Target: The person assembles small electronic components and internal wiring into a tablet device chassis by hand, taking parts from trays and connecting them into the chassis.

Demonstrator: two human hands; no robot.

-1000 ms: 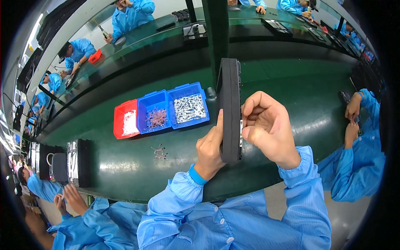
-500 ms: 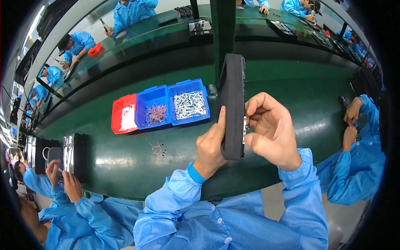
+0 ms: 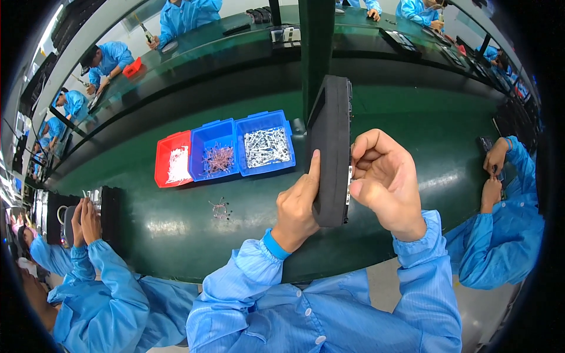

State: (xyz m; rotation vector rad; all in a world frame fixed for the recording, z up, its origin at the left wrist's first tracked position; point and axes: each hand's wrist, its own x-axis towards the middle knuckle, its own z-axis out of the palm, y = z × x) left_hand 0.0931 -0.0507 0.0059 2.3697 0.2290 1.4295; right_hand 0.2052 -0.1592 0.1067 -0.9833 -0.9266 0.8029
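My left hand (image 3: 297, 206) grips a black rectangular case (image 3: 331, 153) from its left side, index finger stretched up along the back. The case stands on edge, tilted slightly, with its component side turned to the right. Along that side shows a narrow strip of silvery parts (image 3: 349, 185). There my right hand (image 3: 385, 182) works with thumb and fingers curled together at the case; what they pinch, if anything, is too small to make out. To the left lie a blue bin (image 3: 239, 166) of white and black small parts, another blue bin (image 3: 197, 136) of reddish wired parts, and a red bin (image 3: 162, 170) of white pieces.
A small heap of wired parts (image 3: 220, 209) lies on the green table (image 3: 170, 235). A green post (image 3: 316, 47) rises behind the case. Co-workers sit close on both sides: one's hands (image 3: 86, 220) at left touch a black unit, another's hands (image 3: 494, 176) are at right.
The black case has tilted slightly to the right, and my right hand has shifted a little with it. At left, the co-worker's hands have come together against the black unit.
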